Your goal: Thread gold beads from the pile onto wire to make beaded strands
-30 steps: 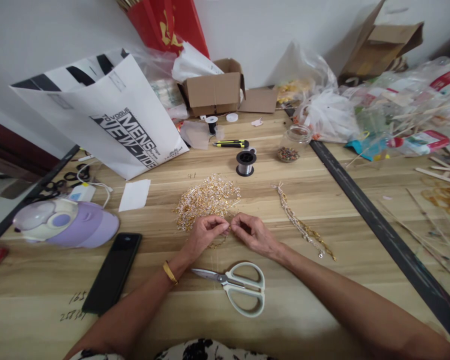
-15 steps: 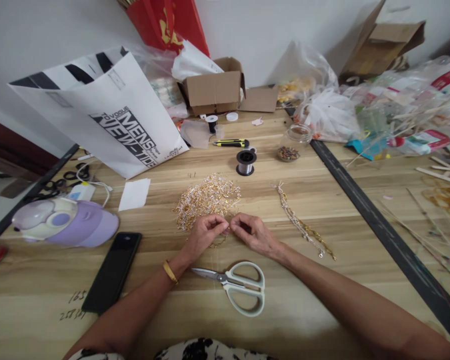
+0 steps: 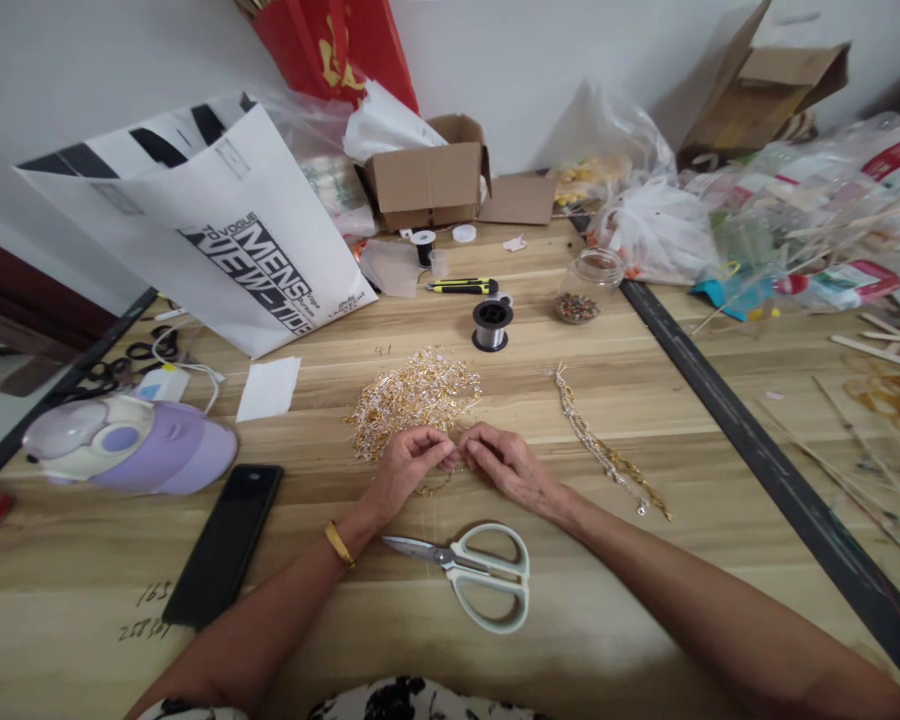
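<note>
My left hand [image 3: 412, 465] is closed in a pinch at the near edge of a pile of small gold and clear beads [image 3: 416, 395]. Below its fingers curves a thin gold beaded chain [image 3: 436, 489], which it appears to hold. Fingertip to fingertip with it, my right hand [image 3: 506, 465] also pinches; whatever lies in those fingers is too small to make out. Scissors with pale handles [image 3: 491, 575] lie partly open on the table, nearer to me. To the right rest finished-looking gold and silver chains [image 3: 604, 450], bunched at their far end.
Beyond the beads stand a wire spool [image 3: 491, 325], a yellow-black cutter [image 3: 461, 286] and a jar of dark beads [image 3: 585, 290]. At left are a black phone [image 3: 225, 545], a purple-white device [image 3: 135, 442] and a white bag [image 3: 225, 230]. Plastic bags [image 3: 660, 230] crowd the back right.
The right hand's fingers have shifted slightly and its thumb has turned, still close to the left fingertips. The left hand stays nearly in place.
</note>
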Demonstrator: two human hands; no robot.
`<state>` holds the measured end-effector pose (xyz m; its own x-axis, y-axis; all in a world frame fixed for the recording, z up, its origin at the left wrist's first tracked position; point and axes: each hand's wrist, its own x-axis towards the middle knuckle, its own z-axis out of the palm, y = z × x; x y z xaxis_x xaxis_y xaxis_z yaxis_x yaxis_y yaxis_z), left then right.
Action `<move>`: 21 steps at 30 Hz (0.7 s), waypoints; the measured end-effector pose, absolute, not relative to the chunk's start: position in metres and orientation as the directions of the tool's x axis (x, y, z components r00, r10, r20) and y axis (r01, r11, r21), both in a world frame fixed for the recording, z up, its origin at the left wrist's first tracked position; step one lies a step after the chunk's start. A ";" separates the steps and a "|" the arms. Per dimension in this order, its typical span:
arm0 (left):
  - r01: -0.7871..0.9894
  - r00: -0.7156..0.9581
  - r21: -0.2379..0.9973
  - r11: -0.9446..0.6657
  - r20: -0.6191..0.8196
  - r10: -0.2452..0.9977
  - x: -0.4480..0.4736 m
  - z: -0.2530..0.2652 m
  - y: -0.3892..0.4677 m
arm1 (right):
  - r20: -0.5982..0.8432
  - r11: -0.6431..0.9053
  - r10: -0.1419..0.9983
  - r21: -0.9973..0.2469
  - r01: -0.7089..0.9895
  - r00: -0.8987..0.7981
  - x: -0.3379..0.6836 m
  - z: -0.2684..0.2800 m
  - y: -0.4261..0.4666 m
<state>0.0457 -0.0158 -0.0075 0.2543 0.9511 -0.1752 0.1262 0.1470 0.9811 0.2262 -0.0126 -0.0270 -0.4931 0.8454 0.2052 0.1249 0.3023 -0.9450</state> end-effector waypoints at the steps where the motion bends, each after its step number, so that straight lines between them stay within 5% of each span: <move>1: 0.120 0.248 0.982 0.147 -0.173 0.953 0.046 -0.008 -0.016 | 0.202 0.300 0.847 -0.945 0.128 -0.491 0.226 -0.027 -0.013; 12: 0.077 0.192 0.995 0.067 -0.081 0.978 0.046 0.000 -0.018 | 0.190 0.330 0.850 -0.919 0.216 -0.491 0.224 -0.032 -0.016; 21: -0.132 0.216 0.990 0.051 -0.022 0.976 0.046 0.005 -0.020 | 0.290 0.545 0.760 -0.771 0.328 -0.582 0.223 -0.030 -0.017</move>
<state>0.0457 -0.0203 0.0050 0.2157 0.9762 -0.0218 -0.1319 0.0512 0.9899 0.2226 -0.0171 -0.0303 -0.5817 0.7599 0.2901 0.3278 0.5455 -0.7714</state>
